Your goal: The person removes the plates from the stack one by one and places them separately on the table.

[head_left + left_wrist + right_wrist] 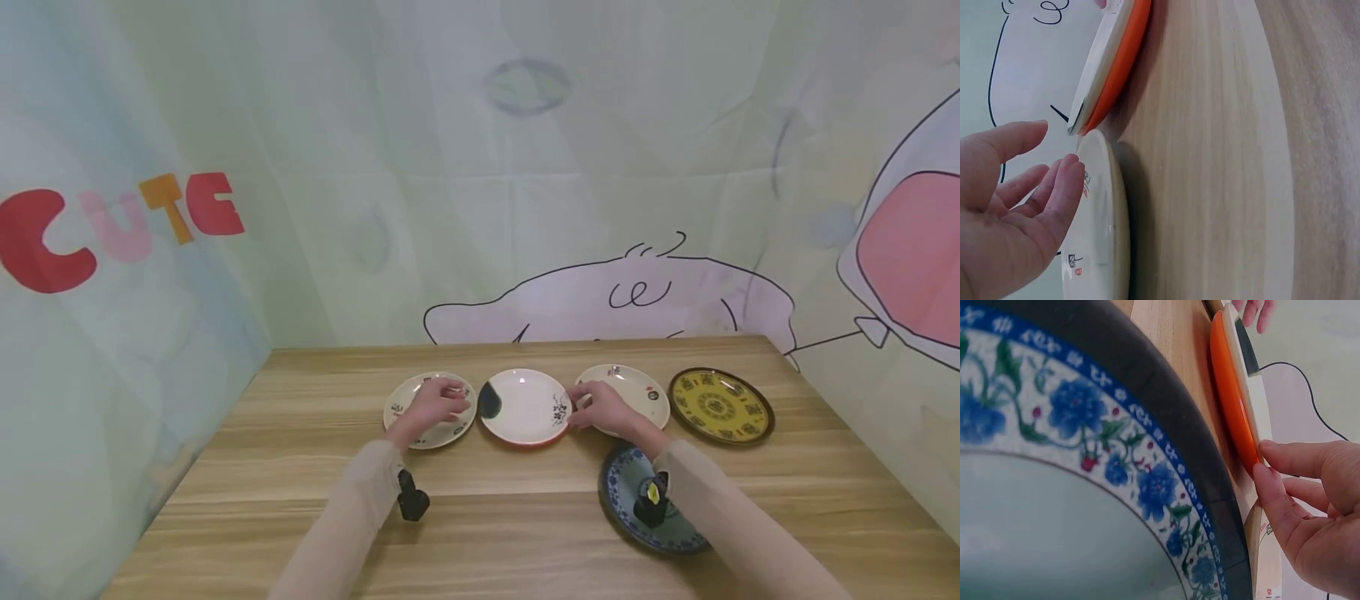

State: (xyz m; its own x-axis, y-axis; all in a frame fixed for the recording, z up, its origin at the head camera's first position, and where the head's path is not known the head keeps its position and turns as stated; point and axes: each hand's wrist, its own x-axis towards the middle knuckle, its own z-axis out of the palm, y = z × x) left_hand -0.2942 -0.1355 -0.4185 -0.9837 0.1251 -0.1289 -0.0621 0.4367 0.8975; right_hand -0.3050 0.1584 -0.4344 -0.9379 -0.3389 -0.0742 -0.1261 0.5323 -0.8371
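Presumably for control, the right hand pinches the white plate at its right rim, that raised edge probably being the handiest hold; the plate lies just left of this hand. Left of the white plate, the left hand, relaxed and gripping nothing, is over 1 cream plate. The yellow plate lies well to the white plate's right.

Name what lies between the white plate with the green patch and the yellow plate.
A cream plate, partly hidden by the right hand; the head view shows it.
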